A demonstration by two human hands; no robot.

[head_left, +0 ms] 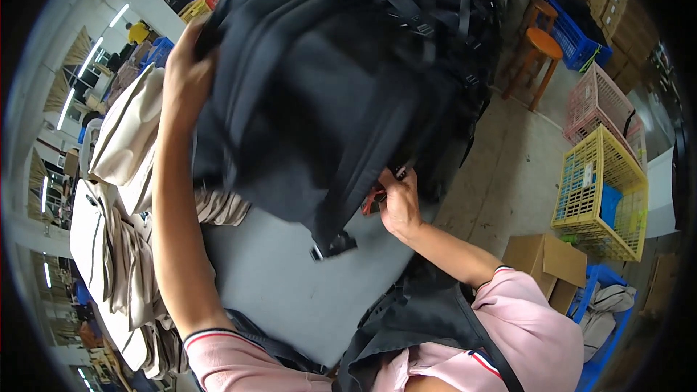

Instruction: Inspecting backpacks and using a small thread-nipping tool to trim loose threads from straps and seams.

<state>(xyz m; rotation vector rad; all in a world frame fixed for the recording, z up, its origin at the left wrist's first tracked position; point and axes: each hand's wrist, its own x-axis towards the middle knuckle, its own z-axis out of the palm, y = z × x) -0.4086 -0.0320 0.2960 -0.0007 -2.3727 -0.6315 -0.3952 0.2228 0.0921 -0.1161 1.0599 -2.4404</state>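
A large black backpack (305, 123), smeared by motion, is held up tilted over the grey tabletop (290, 283). My left hand (190, 69) is closed on its upper left edge, fingertips hidden behind the fabric. At the bag's lower right edge, my right hand (401, 207) is closed around a small tool with an orange-red handle (372, 202); its exact kind is unclear. The fingers of that hand also touch the bag's edge. A black strap end with a buckle (334, 247) hangs from the bag's lower corner, just above the table.
More black bags with straps (443, 22) are heaped at the far side. Stacked beige fabric pieces (120, 247) line the left. On the right stand an orange stool (544, 43), a yellow crate (602, 196), a pink crate (599, 105) and an opened cardboard box (544, 265).
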